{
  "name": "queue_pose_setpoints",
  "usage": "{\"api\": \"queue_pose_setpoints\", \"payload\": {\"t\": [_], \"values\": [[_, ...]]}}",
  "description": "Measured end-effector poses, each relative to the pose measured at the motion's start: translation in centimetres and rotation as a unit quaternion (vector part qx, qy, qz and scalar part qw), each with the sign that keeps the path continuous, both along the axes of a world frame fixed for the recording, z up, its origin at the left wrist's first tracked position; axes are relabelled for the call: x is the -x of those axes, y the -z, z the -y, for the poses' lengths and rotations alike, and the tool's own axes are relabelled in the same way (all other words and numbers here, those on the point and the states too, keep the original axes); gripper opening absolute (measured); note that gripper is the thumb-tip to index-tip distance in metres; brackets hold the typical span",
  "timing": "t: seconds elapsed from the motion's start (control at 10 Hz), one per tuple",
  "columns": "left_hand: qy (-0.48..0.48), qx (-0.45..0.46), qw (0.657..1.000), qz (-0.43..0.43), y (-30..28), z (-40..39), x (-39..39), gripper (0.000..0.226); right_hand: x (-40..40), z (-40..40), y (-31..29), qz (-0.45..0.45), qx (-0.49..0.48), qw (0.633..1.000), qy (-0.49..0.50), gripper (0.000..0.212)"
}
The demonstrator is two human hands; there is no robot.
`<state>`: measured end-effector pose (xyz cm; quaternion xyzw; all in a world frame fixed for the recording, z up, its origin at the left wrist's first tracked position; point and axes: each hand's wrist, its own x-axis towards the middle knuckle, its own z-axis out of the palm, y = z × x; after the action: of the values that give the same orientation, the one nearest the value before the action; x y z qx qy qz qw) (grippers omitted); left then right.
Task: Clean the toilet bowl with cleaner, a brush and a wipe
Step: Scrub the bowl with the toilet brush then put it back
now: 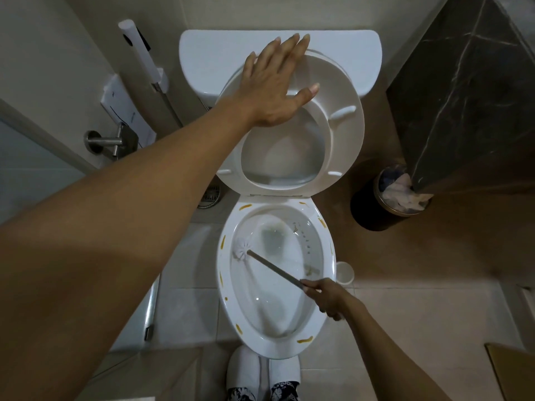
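The glossy white oval toilet bowl (276, 280) stands open, its smooth rim dotted with short yellow-brown streaks. Above it the raised ring-shaped seat (341, 134) leans back toward the tank, with the left hand (276, 82) pressed flat on it, fingers straight and spread. The right hand (330, 298) grips the brush (241, 248) by its thin dark handle, fingers curled tight; its round white bristle head rests inside the bowl's left wall.

— Where does the brush (242, 249) sit?
— In the toilet bowl (276, 347), at its left wall. The raised seat (344, 140) stands behind, against the tank (341, 53).
— And the bin (373, 209)?
— On the floor, right of the bowl; the small cup (345, 274) is just beside the rim.
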<state>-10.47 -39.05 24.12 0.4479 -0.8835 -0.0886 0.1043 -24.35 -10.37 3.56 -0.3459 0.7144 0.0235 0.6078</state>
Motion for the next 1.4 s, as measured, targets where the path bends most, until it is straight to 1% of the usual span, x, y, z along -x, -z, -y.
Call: {"api": "queue_pose_setpoints", "payload": {"t": [0.1, 0.2, 0.3, 0.4, 0.5, 0.6, 0.7, 0.8, 0.9, 1.0, 1.1, 1.2, 1.3, 1.4], "values": [[0.000, 0.001, 1.000, 0.001, 0.0, 0.0, 0.0, 0.074, -0.1, 1.1, 0.5, -0.025, 0.022, 0.999, 0.005, 0.034], [0.002, -0.003, 1.000, 0.002, 0.0, 0.0, 0.0, 0.074, -0.5, 0.2, 0.0, -0.044, 0.042, 0.998, -0.026, 0.038], [0.002, -0.002, 1.000, 0.003, 0.0, 0.0, 0.0, 0.074, 0.3, -1.4, -1.3, -0.027, 0.020, 0.998, -0.062, 0.037], [0.001, 0.000, 1.000, 0.001, 0.1, 0.1, 0.0, 0.074, 2.1, -2.2, -2.7, -0.048, -0.022, 0.990, -0.130, 0.038], [-0.001, 0.002, 1.000, -0.004, 0.2, 0.0, 0.1, 0.074, 2.5, -2.4, -3.6, -0.060, -0.040, 0.985, -0.155, 0.038], [-0.003, 0.004, 1.000, -0.003, 0.2, 0.0, 0.1, 0.074, 1.6, -0.9, -3.2, -0.055, -0.007, 0.992, -0.113, 0.035], [-0.001, 0.002, 1.000, 0.003, 0.2, 0.1, 0.0, 0.073, 0.2, 1.7, -1.1, -0.086, 0.057, 0.992, -0.071, 0.034], [-0.001, 0.003, 1.000, 0.005, 0.1, 0.2, 0.1, 0.073, -0.6, 2.8, -0.1, -0.088, 0.054, 0.994, -0.041, 0.030], [-0.001, -0.004, 1.000, 0.002, 0.1, 0.1, 0.0, 0.073, 0.3, 1.2, -1.3, -0.073, 0.023, 0.997, -0.033, 0.017], [-0.001, -0.004, 1.000, -0.002, 0.0, 0.0, 0.0, 0.073, 2.2, -0.6, -3.1, -0.054, -0.029, 0.997, -0.042, 0.025], [-0.005, -0.005, 1.000, -0.002, 0.1, -0.1, 0.1, 0.073, 3.0, -0.2, -3.4, -0.075, -0.047, 0.993, -0.075, 0.030], [-0.005, -0.004, 1.000, 0.000, 0.1, 0.0, 0.1, 0.073, 2.2, 1.6, -3.1, -0.102, 0.008, 0.991, -0.088, 0.025], [-0.005, -0.005, 1.000, -0.002, 0.1, 0.0, 0.2, 0.073, 1.2, 2.7, -1.5, -0.090, 0.033, 0.995, -0.013, 0.015], [-0.006, -0.005, 1.000, -0.001, 0.1, 0.1, 0.1, 0.073, 0.7, 2.5, -0.3, -0.082, 0.025, 0.996, 0.006, 0.018]]}}
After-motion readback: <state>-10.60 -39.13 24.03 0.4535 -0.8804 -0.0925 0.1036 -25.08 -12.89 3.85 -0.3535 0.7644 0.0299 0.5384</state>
